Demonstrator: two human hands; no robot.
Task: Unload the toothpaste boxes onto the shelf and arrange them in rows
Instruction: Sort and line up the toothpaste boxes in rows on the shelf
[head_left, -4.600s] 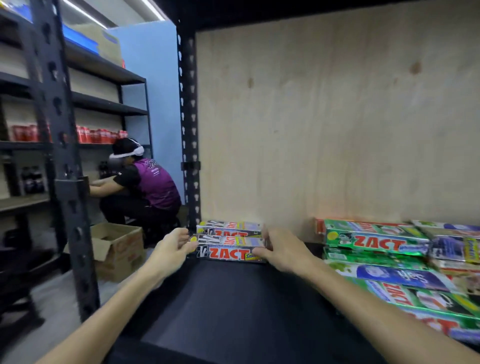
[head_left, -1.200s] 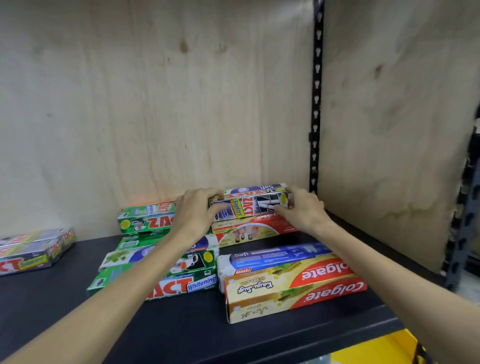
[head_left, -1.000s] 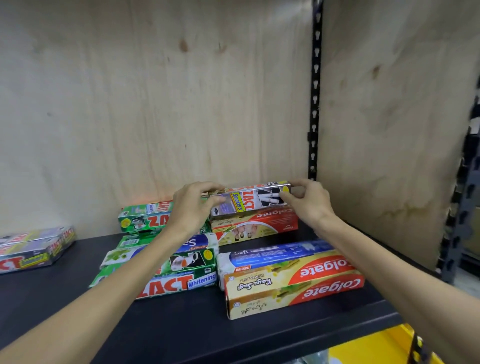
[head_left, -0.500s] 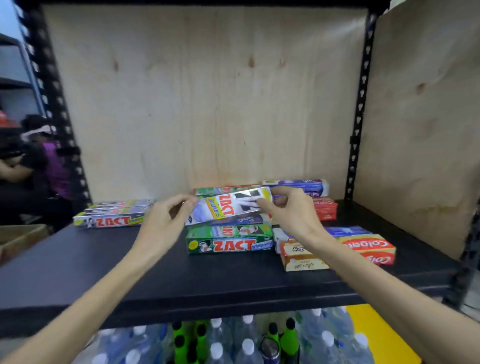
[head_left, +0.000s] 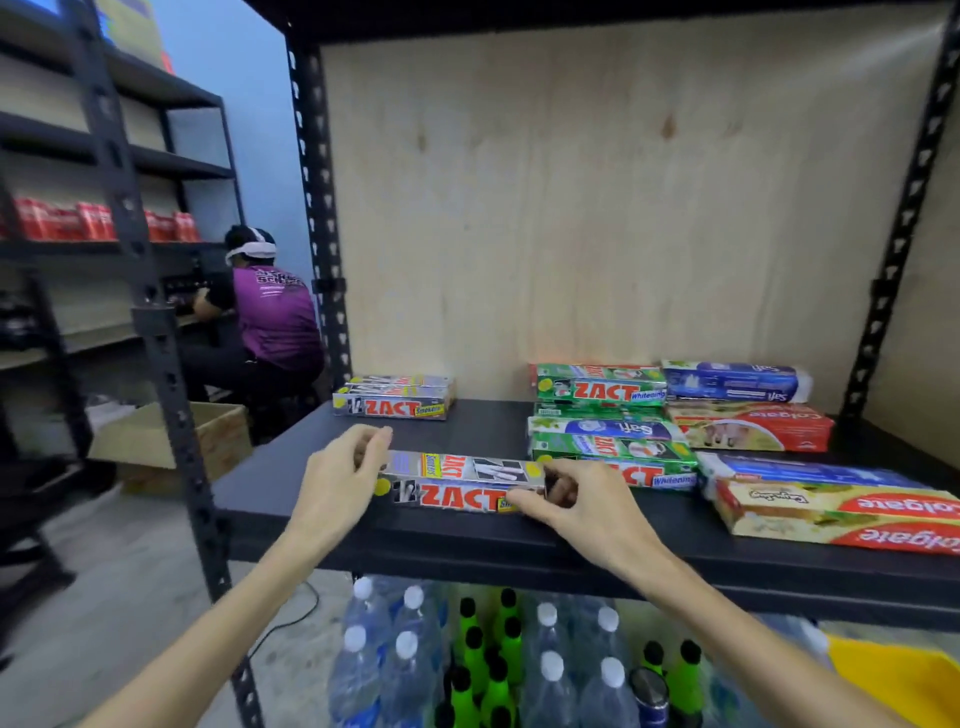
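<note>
A silver Zact Smokers toothpaste box (head_left: 457, 483) is held lengthwise over the front of the black shelf (head_left: 291, 467). My left hand (head_left: 340, 478) grips its left end and my right hand (head_left: 576, 499) grips its right end. Two more silver Zact boxes (head_left: 395, 397) lie stacked at the back left. To the right lie green Zact Whitening boxes (head_left: 602, 387), blue Salz boxes (head_left: 732, 382) and red Colgate boxes (head_left: 753, 426), some stacked. More Colgate boxes (head_left: 841, 514) lie at the front right.
Water bottles (head_left: 395, 654) and green bottles (head_left: 493, 660) stand under the shelf. A black upright (head_left: 166, 364) rises at the left. A person in a purple shirt (head_left: 270, 317) crouches behind, next to an open cardboard box (head_left: 171, 431). Plywood backs the shelf.
Both hands have carried the silver Zact box from the top of the right-hand stacks leftward and down to the front middle of the shelf. The view has swung left.
</note>
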